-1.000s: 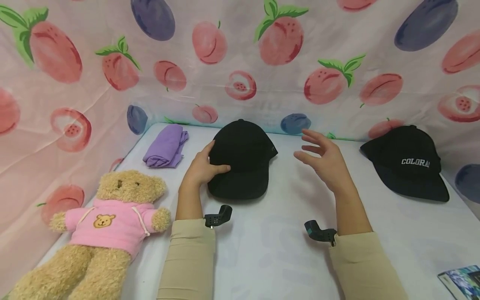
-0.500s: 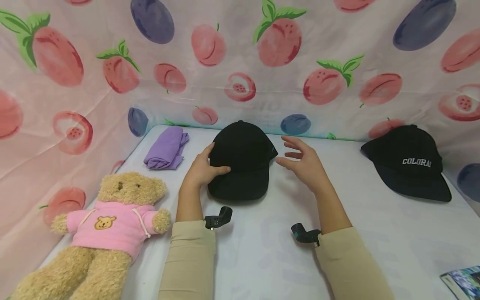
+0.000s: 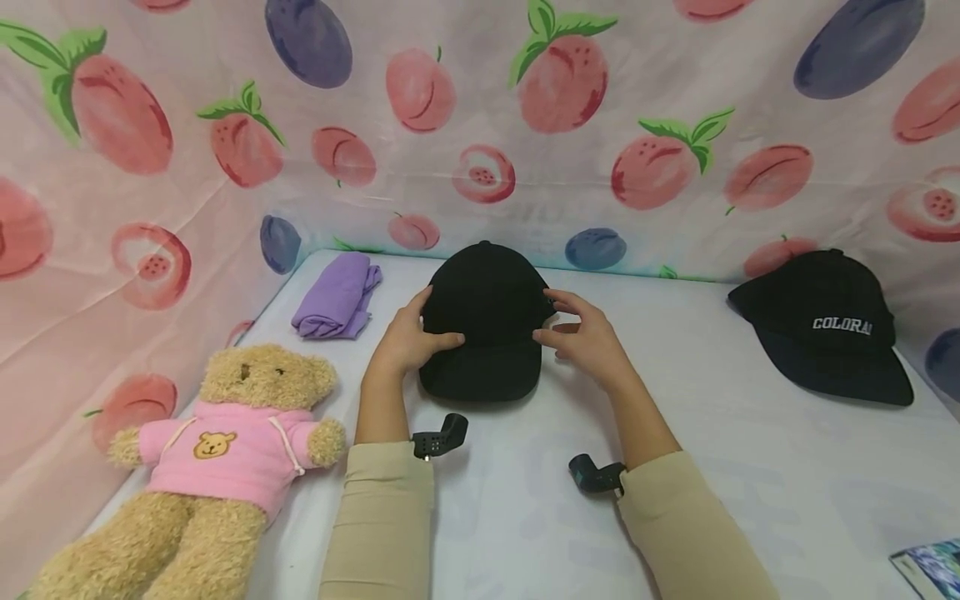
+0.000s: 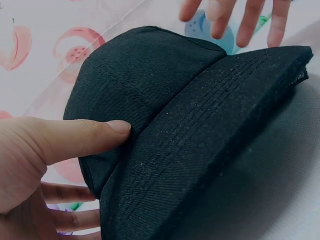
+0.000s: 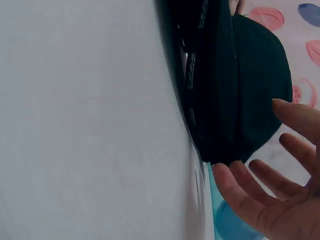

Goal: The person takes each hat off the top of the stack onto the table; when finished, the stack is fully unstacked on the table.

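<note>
A plain black baseball cap [image 3: 486, 304] sits on the white table, its brim facing me. My left hand [image 3: 403, 342] grips the cap's left side. In the left wrist view the thumb [image 4: 87, 137] presses on the crown just above the brim seam, while the other fingers reach round behind the edge. At the cap's right side is my right hand [image 3: 588, 337], fingers apart and loosely bent. The right wrist view puts these fingertips [image 5: 222, 172] close beside the crown, not closed round it. The cap's back is hidden in the head view.
A second black cap with white lettering [image 3: 828, 329] lies at the right. At the left are a folded purple cloth [image 3: 337, 300] and a teddy bear in a pink hoodie [image 3: 213, 450]. A book's corner [image 3: 930, 567] shows at lower right. Fruit-printed fabric [image 3: 555, 183] hangs behind.
My right hand has moved left, from the space beside the cap up to its right edge. My left hand has kept its hold, and the cap has stayed in place.
</note>
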`<act>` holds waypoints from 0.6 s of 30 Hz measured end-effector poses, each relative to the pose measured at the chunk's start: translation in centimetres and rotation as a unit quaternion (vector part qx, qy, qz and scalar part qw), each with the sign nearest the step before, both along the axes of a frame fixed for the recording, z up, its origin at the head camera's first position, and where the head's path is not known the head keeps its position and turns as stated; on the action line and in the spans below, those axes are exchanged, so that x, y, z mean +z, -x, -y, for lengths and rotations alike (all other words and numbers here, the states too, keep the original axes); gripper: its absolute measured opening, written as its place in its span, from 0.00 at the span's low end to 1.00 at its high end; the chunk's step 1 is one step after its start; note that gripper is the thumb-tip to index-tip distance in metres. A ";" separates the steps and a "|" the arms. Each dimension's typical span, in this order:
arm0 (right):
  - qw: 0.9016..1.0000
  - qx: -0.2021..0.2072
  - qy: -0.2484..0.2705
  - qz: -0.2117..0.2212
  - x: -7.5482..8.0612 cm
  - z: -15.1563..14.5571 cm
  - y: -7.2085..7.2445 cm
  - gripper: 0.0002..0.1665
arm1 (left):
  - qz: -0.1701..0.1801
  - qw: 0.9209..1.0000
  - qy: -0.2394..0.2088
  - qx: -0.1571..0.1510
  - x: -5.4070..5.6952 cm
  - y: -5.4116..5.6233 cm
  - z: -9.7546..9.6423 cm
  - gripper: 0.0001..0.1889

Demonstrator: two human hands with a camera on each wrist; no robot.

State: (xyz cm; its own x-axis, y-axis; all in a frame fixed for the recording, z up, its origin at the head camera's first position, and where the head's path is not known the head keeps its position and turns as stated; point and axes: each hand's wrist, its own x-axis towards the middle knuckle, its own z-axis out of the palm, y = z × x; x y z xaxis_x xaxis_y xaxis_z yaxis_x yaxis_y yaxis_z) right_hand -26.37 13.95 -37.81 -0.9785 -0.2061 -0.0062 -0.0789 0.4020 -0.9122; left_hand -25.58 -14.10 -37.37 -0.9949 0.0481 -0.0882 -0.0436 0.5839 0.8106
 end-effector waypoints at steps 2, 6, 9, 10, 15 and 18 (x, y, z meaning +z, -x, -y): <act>1.000 0.006 0.003 0.013 -0.1 0.2 0.0 0.43 | 0.002 1.000 0.002 0.001 0.1 -0.1 0.0 0.54; 0.999 0.014 0.005 0.034 -0.3 0.6 -0.1 0.44 | 0.006 1.000 0.005 0.001 0.0 -0.1 -0.1 0.53; 0.999 0.015 -0.001 0.038 -0.6 0.9 -0.1 0.45 | 0.009 1.000 0.004 0.002 0.0 -0.1 -0.1 0.53; 0.999 0.016 -0.005 0.037 -0.6 0.9 0.0 0.45 | 0.010 1.000 0.004 0.004 0.0 -0.1 -0.2 0.53; 0.999 0.025 -0.024 0.015 -0.8 1.2 -0.1 0.47 | 0.017 1.000 0.009 0.011 0.2 -0.2 -0.2 0.53; 0.999 0.025 -0.036 0.002 -0.8 1.3 -0.2 0.49 | 0.028 0.999 0.009 0.017 0.3 -0.3 -0.3 0.53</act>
State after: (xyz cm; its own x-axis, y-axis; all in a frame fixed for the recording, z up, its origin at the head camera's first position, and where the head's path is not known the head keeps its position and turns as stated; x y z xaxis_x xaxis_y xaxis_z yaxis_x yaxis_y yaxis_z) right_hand -26.19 12.60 -38.61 -0.9668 -0.2542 -0.0261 -0.0979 0.4628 -0.8810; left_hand -25.31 -13.85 -37.03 -0.9894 0.0132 -0.1447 -0.1084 0.5966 0.7952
